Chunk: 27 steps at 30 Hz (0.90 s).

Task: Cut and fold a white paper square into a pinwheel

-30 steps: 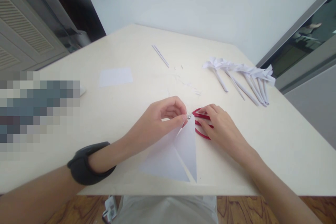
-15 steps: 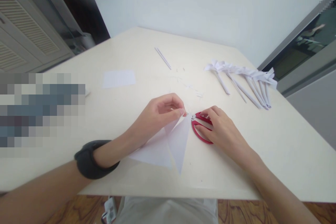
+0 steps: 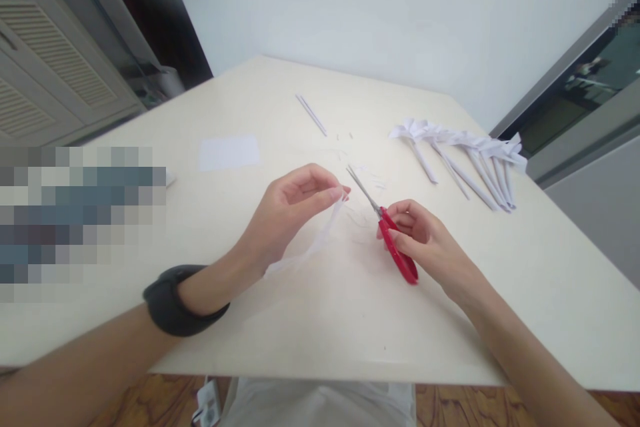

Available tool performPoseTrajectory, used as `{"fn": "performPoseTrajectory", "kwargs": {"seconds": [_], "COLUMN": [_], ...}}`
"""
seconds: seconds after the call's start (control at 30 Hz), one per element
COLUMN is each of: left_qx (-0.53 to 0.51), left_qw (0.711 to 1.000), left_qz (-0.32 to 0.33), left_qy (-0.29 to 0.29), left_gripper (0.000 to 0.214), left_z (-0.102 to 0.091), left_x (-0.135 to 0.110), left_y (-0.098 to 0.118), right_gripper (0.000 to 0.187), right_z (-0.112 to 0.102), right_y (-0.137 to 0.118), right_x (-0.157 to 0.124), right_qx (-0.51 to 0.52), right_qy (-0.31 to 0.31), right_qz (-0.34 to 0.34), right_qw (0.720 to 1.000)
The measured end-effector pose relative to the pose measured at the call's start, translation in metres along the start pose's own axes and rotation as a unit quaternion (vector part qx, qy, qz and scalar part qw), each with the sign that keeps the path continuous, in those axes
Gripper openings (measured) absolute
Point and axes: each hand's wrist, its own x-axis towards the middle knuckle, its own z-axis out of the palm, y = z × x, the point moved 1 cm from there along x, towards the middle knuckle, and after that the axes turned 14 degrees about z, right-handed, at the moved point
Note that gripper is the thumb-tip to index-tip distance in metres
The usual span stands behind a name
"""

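Observation:
Between thumb and fingertips, my left hand (image 3: 300,207) pinches a folded piece of white paper (image 3: 320,240), which is tilted up nearly edge-on and partly hidden behind the hand. To its right, my right hand (image 3: 417,233) grips red-handled scissors (image 3: 399,250). Their metal blades look close together, point up and to the left, and are apart from the paper. Small white paper scraps (image 3: 380,183) lie on the table just beyond the scissors.
On the white table (image 3: 310,333), several white paper pinwheel-like pieces with rolled stems (image 3: 480,167) lie at the right. A flat white paper sheet (image 3: 230,152) rests at the left, and two thin paper sticks (image 3: 311,115) lie toward the back. A wall (image 3: 340,13) stands behind.
The scissors have come away from the paper and turned, with the blades now showing and pointing up-left. The paper has tilted from spread triangles to nearly edge-on, and my left hand has moved slightly left.

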Motion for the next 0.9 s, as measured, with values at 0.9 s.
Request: {"fn": "performPoseTrajectory", "kwargs": {"seconds": [0.9], "left_qx": [-0.002], "left_qw": [0.996], "left_qz": [0.019], "left_qy": [-0.087], "left_gripper": [0.008], "left_z": [0.011], "left_x": [-0.006], "left_y": [0.003], "right_gripper": [0.035], "right_z": [0.017], "right_y": [0.002], "right_x": [-0.009], "right_qx": [-0.217], "right_qy": [0.151], "right_qz": [-0.130], "right_qw": [0.955]}}
